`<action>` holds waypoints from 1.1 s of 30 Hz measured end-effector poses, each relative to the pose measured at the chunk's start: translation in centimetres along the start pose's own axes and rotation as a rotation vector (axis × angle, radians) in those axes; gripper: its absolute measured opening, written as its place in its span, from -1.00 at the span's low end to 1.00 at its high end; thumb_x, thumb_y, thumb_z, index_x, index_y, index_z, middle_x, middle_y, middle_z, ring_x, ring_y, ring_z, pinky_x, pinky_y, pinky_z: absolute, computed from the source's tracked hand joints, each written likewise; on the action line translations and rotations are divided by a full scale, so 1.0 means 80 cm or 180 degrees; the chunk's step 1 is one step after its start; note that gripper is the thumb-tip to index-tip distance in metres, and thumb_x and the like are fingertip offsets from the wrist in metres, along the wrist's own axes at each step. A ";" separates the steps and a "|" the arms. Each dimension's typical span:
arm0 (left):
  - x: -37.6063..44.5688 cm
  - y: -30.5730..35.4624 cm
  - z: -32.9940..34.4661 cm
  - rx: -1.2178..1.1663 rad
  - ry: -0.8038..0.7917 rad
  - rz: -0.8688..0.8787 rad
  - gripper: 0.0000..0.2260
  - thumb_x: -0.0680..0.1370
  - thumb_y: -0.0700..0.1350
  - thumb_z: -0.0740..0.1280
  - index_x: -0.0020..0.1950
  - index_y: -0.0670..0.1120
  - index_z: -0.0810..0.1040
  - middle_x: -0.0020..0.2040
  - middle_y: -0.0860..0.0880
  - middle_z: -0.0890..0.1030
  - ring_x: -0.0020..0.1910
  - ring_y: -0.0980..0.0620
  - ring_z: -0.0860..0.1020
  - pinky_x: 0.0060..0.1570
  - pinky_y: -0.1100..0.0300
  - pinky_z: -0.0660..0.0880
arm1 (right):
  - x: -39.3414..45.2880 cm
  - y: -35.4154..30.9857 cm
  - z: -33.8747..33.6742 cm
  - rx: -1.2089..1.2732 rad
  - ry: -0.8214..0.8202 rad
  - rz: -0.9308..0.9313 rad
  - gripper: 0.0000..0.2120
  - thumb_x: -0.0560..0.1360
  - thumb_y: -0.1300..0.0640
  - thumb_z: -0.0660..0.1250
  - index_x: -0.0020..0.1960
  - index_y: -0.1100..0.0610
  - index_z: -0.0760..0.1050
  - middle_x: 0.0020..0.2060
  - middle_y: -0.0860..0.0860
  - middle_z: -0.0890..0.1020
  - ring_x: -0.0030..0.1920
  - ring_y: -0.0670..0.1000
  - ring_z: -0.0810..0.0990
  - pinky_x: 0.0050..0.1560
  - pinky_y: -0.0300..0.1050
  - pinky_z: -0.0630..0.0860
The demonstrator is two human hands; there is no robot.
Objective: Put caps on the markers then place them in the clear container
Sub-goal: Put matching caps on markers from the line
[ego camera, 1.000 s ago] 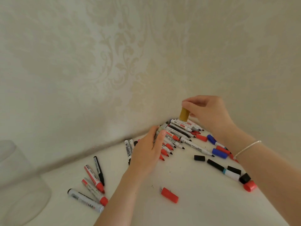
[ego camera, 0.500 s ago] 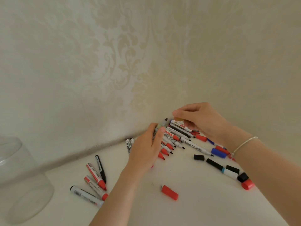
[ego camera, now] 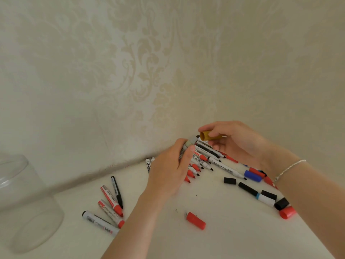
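Observation:
My left hand [ego camera: 170, 169] grips a grey marker [ego camera: 189, 143] whose bare tip points up and right. My right hand [ego camera: 237, 143] pinches a mustard-yellow cap [ego camera: 210, 135], its open end a short gap from that tip. Under both hands lies a pile of uncapped red and black markers [ego camera: 209, 161] in the corner of the white table [ego camera: 224, 240]. The clear container [ego camera: 24, 202] stands at the far left. Several markers [ego camera: 110, 206] lie between the container and my left arm.
Loose caps are scattered on the table: a red cap [ego camera: 195, 220] in front, a black cap [ego camera: 230, 180], a blue cap [ego camera: 253, 176] and a red cap [ego camera: 287, 212] at the right edge. Patterned walls close the corner behind the pile.
My right hand dipped to the pile with the yellow cap, then rose again and turned the cap's open end toward the grey marker. My left hand lifted that marker from the pile.

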State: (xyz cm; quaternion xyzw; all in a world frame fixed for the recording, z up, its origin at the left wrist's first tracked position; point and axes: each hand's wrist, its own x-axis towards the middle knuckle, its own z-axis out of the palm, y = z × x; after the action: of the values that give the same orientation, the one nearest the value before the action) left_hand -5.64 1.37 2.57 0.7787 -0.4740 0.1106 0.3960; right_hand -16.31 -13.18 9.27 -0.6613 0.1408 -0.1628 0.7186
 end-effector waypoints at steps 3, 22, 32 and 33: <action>0.000 0.002 0.001 0.0229 -0.0055 0.0107 -0.69 0.57 0.27 -0.04 0.11 0.18 0.39 -0.28 0.14 0.53 -0.26 0.22 0.50 -0.36 0.35 0.34 | 0.002 0.003 0.004 -0.0180 0.0024 -0.0093 -0.79 0.46 0.41 0.27 0.04 0.27 0.58 -0.18 0.13 0.63 -0.27 -0.02 0.52 -0.19 -0.21 0.49; 0.006 0.023 0.006 -0.0547 -0.0360 0.0013 -0.83 0.62 0.08 0.14 0.01 0.00 0.39 -0.47 0.11 0.39 -0.51 0.23 0.44 -0.47 0.35 0.34 | 0.014 -0.011 0.027 -0.2672 0.0753 -0.0644 -0.55 0.62 -0.01 0.09 -0.40 0.14 0.31 -0.66 -0.09 0.34 -0.63 -0.12 0.24 -0.54 -0.28 0.25; 0.017 0.013 0.029 -0.0500 -0.0275 -0.0224 -0.80 0.62 0.05 0.16 -0.09 -0.06 0.37 -0.32 -0.03 0.56 -0.38 -0.02 0.54 -0.29 -0.02 0.53 | 0.029 0.014 0.043 -0.3339 0.0916 -0.0806 -0.60 0.63 0.04 -0.02 -0.37 0.08 0.24 -0.40 0.03 0.37 -0.25 0.13 0.43 -0.19 -0.01 0.40; 0.018 0.012 0.029 -0.0407 -0.0257 -0.0182 -0.81 0.63 0.03 0.16 -0.09 -0.07 0.36 -0.37 0.01 0.49 -0.42 0.04 0.47 -0.33 0.08 0.46 | 0.031 0.014 0.043 -0.3361 0.0892 -0.0788 -0.61 0.63 0.04 0.00 -0.37 0.08 0.24 -0.40 0.02 0.38 -0.25 0.13 0.43 -0.20 -0.02 0.39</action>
State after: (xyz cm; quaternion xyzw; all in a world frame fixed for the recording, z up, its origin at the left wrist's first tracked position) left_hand -6.14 -1.44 2.32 0.7688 -0.4732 0.0372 0.4285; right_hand -12.54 -11.05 8.51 -0.9150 0.2186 -0.2396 0.2397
